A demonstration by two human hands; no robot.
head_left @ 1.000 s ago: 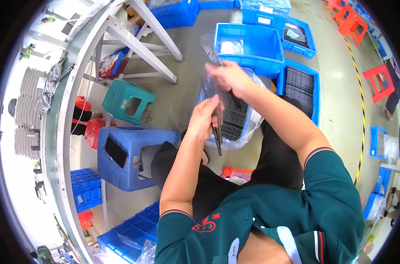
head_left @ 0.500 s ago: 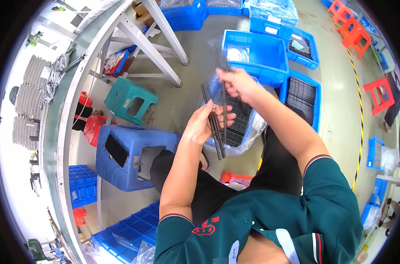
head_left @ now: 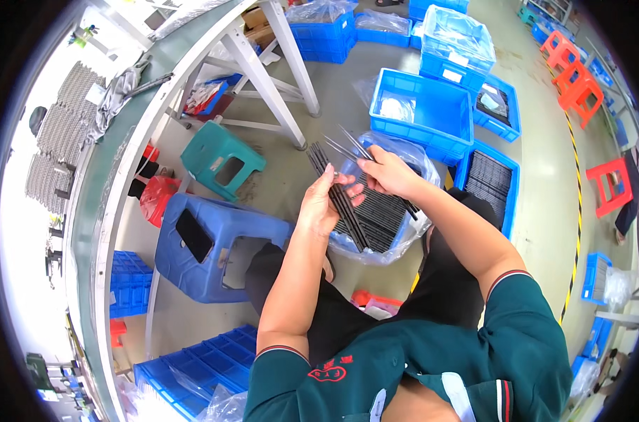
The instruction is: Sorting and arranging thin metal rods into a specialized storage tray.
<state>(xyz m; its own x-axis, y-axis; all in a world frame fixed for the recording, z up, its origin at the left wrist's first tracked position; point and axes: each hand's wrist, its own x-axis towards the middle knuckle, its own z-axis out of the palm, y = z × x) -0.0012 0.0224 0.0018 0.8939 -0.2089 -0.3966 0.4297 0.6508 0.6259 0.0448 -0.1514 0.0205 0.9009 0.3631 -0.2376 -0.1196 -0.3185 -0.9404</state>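
My left hand (head_left: 326, 204) is closed round a bundle of thin black rods (head_left: 346, 214), held tilted. To its right my right hand (head_left: 387, 172) grips more slim dark rods (head_left: 365, 150), whose far ends fan apart. Below both hands lies a plastic-lined blue crate (head_left: 421, 228) packed with rows of similar black rods (head_left: 386, 218). Both bundles are held above this crate, and the hands are close together without plainly touching. Some fingers of each hand are hidden behind the rods.
Beyond the crate stands a blue bin (head_left: 439, 116) with clear plastic inside. Another blue crate of dark rods (head_left: 488, 179) is at the right. To the left are a blue stool (head_left: 228, 264) with a phone (head_left: 193, 235) on it, a green stool (head_left: 221, 158) and a long workbench (head_left: 115, 183).
My right hand has come down and nearer, and the rods in it now show clearly instead of blurred. The left hand still holds its bundle. The whole view has shifted slightly.
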